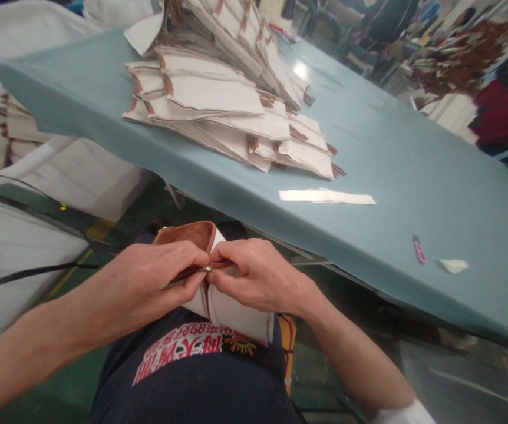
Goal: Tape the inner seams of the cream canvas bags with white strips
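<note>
Both my hands meet over my lap, below the table's near edge. My left hand (148, 282) and my right hand (254, 274) each pinch a cream fabric pouch (236, 312) with brown trim and a brown lining (187, 234). Their fingertips close on a small metal zipper pull (208, 269) between them. The pouch hangs down against my dark printed shirt (192, 365). Most of its front is hidden behind my hands.
A blue-grey table (391, 176) slopes across the view with a tall stack of similar cream pouches (227, 100), a white paper strip (327, 196), a small pink label (419, 250) and a white scrap (454, 265). White sacks (15, 247) stand at left; piled goods (461, 59) lie far right.
</note>
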